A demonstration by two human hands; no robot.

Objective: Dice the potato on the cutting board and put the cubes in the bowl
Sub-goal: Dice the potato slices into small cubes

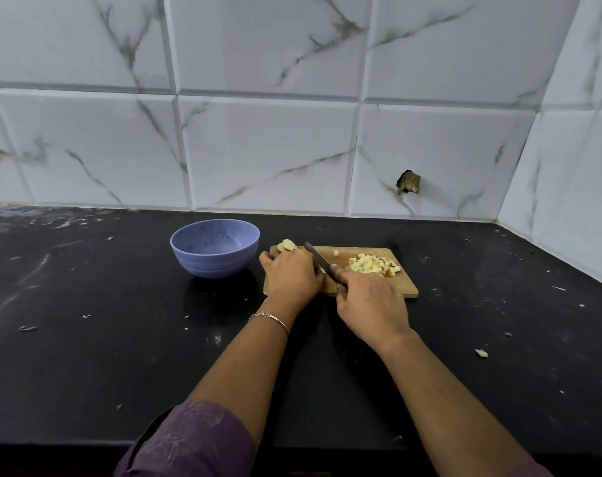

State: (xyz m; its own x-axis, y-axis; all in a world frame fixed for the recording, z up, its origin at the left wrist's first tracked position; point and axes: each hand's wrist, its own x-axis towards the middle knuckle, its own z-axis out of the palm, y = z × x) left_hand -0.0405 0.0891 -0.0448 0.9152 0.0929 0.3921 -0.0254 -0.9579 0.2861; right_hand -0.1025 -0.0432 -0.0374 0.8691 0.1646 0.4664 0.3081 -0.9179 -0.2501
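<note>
A wooden cutting board (404,287) lies on the black counter. My left hand (291,277) presses down on potato slices (286,245) at the board's left end; most of the potato is hidden under the fingers. My right hand (368,304) grips the handle of a knife (318,259), whose dark blade angles up and left, right beside my left fingers. A pile of pale potato cubes (375,265) sits on the board's right half, with one stray cube (336,253) near the far edge. The blue bowl (214,247) stands just left of the board and looks empty.
The black counter (103,339) carries small white scraps and a potato bit (481,353) at the right. White marble-pattern tiles (268,149) form the back wall and right corner, with a broken hole (409,182) in one tile.
</note>
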